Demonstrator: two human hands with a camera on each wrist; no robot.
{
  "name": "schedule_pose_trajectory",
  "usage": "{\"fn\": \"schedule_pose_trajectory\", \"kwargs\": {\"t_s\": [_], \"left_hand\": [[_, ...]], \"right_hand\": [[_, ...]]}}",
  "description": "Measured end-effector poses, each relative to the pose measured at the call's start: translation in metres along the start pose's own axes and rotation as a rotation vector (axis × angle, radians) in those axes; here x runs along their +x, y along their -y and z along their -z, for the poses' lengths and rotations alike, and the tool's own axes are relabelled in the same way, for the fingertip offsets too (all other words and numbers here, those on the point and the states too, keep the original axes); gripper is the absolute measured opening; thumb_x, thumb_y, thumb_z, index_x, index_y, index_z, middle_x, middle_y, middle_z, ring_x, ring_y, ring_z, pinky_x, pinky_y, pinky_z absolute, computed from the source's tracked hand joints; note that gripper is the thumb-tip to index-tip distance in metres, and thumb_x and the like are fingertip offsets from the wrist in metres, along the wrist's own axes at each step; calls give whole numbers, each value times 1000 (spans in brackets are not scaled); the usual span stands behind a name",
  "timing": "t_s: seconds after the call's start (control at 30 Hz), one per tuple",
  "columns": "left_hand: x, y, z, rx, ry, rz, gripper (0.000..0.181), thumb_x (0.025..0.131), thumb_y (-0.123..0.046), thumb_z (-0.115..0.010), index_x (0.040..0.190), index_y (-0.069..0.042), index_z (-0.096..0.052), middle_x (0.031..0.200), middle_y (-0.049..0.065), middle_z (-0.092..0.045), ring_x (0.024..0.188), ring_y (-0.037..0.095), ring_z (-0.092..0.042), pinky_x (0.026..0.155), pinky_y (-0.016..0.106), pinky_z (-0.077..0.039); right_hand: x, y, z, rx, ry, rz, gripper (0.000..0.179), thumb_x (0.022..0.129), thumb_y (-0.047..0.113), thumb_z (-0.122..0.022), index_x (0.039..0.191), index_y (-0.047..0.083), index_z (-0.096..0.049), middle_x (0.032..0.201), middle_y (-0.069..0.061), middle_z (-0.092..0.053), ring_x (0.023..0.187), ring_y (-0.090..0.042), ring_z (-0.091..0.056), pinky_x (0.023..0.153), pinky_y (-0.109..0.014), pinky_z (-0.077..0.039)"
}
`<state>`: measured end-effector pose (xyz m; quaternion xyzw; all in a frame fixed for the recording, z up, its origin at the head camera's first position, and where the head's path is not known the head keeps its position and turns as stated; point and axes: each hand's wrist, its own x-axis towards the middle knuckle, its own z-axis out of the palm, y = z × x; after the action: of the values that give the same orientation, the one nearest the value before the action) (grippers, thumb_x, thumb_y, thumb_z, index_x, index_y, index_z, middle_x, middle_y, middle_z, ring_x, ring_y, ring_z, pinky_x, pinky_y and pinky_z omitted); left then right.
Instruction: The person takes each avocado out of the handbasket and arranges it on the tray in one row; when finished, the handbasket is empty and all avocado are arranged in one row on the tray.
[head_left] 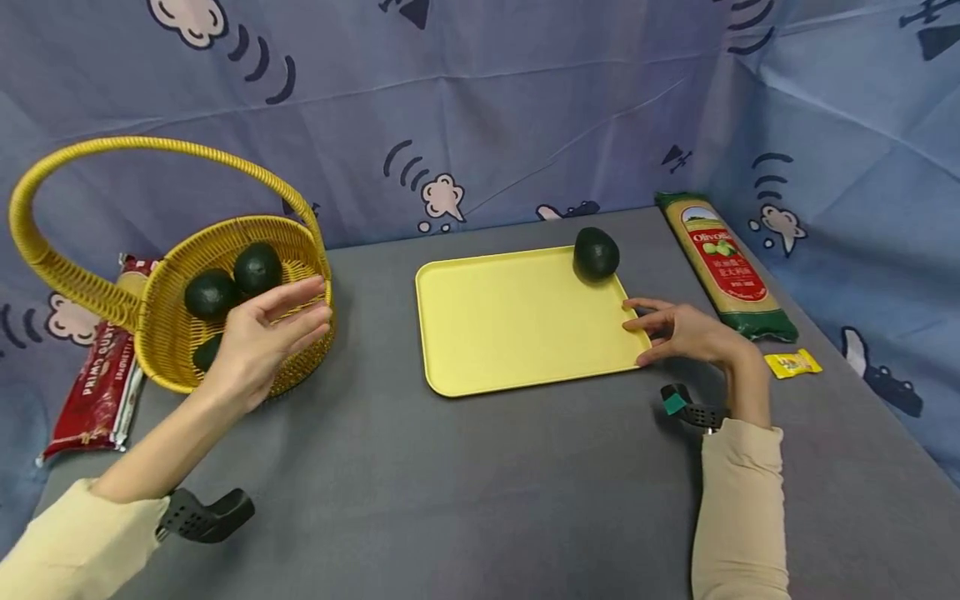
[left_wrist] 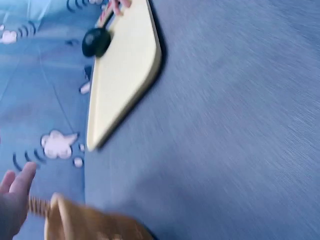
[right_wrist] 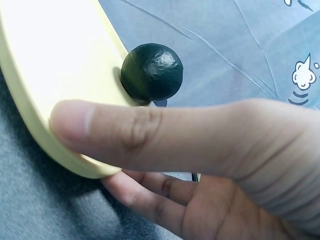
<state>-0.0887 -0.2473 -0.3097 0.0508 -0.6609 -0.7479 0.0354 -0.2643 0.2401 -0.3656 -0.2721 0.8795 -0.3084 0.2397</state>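
My right hand (head_left: 686, 333) grips the right edge of a yellow tray (head_left: 517, 325). In the right wrist view the thumb (right_wrist: 100, 130) lies over the rim, with fingers below it. One dark green avocado (head_left: 596, 254) rests at the tray's far right corner. Over the near right side of a yellow wicker basket (head_left: 307, 367) is my left hand (head_left: 258, 342), its fingers extended and holding nothing. Inside the basket are several avocados (head_left: 257, 268), one partly hidden by that hand. In the left wrist view the hand (left_wrist: 17, 200) shows only at the edge.
A red spaghetti packet (head_left: 93, 392) lies left of the basket, partly behind it. Beyond the right hand is a green and gold pasta packet (head_left: 723, 262), with a small yellow wrapped packet (head_left: 792, 363) nearer. The basket's tall handle (head_left: 172, 146) arches up. Patterned cloth (head_left: 495, 108) hangs behind the grey table.
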Motion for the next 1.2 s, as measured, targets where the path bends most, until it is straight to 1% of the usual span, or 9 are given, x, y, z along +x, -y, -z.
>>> {"fn": "schedule_pose_trajectory", "kwargs": {"t_s": [0.23,0.3,0.43,0.67,0.8,0.9,1.0,1.13,1.2], "left_hand": [[-24,-11,56,-113,-112,90,31,87,4,-67,107,-19,-73,107,-9,-67,89,7,-68,76,24,-56],[-26,-17,71,-51,-173,145,30,85,-1,-70,104,-24,-74,101,-13,-68,84,5,-69,61,15,-55],[-24,-23,89,139,-283,271,28,80,-15,-79,99,-34,-71,95,-22,-61,75,0,-68,43,14,-46],[-18,-10,102,297,-285,328,25,80,-21,-79,90,-39,-66,98,-17,-51,73,-10,-59,63,16,-55],[-14,-5,103,430,-305,345,24,82,-27,-77,91,-42,-60,106,-13,-44,71,-8,-57,63,16,-55],[-10,-3,102,491,-330,353,22,84,-29,-75,92,-42,-59,116,-3,-42,65,-4,-55,56,16,-53],[-7,0,102,529,-336,340,23,85,-28,-74,90,-44,-58,92,2,-51,52,0,-47,44,17,-44],[-2,4,107,575,-290,323,22,87,-28,-73,90,-44,-59,103,24,-62,52,5,-46,37,22,-30],[1,6,110,618,-258,328,20,86,-31,-74,90,-43,-59,111,27,-60,50,5,-42,37,23,-29]], "right_hand": [[1,3,0,2,5,-11,53,79,15,-80,124,-5,-61,150,-20,-33,124,-40,-45,100,-56,-41],[1,4,1,3,7,-16,53,79,13,-80,125,-5,-61,150,-21,-33,125,-41,-44,100,-57,-40],[-1,4,1,9,11,-31,53,79,12,-79,126,-6,-60,150,-21,-31,128,-43,-39,102,-59,-37],[1,2,1,38,24,-54,55,79,13,-79,127,-6,-59,152,-21,-29,133,-44,-31,104,-59,-35],[2,3,1,30,26,-55,55,79,13,-79,127,-5,-59,152,-20,-30,133,-43,-33,104,-59,-35],[3,4,2,34,24,-58,55,80,13,-79,127,-5,-59,152,-20,-30,133,-43,-33,105,-59,-33],[3,4,3,42,25,-59,55,80,14,-79,128,-5,-59,152,-19,-30,133,-43,-32,105,-60,-32],[3,2,2,47,31,-56,55,80,14,-79,128,-4,-59,152,-19,-30,134,-43,-31,105,-61,-32],[3,1,2,45,36,-53,55,80,15,-79,128,-4,-59,152,-20,-30,134,-43,-30,105,-61,-32]]}}
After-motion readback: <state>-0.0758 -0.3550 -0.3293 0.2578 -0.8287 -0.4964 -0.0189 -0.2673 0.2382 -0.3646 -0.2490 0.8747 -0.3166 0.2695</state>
